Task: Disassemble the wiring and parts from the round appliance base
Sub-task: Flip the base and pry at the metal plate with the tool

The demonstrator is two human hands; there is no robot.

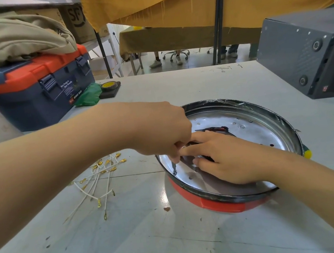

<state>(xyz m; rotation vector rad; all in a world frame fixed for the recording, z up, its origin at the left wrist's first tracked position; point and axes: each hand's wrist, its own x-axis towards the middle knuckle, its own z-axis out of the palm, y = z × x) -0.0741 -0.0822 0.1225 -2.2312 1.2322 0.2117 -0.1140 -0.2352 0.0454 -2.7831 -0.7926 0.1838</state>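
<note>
Base: the round appliance base, red-sided with a black rim and a shiny perforated metal floor, sits on the white worktable right of centre.
Left hand: my left hand reaches in over the near-left rim, fingertips curled and pinching a small upright metal screw standing on the floor.
Right hand: my right hand lies flat inside the base, fingers extended and pressing on a dark part at the centre; it grips nothing.
Wiring: loose white wires with gold terminals lie on the table, just left of the base.
Surroundings: blue-and-orange toolbox far left; grey metal box far right.
</note>
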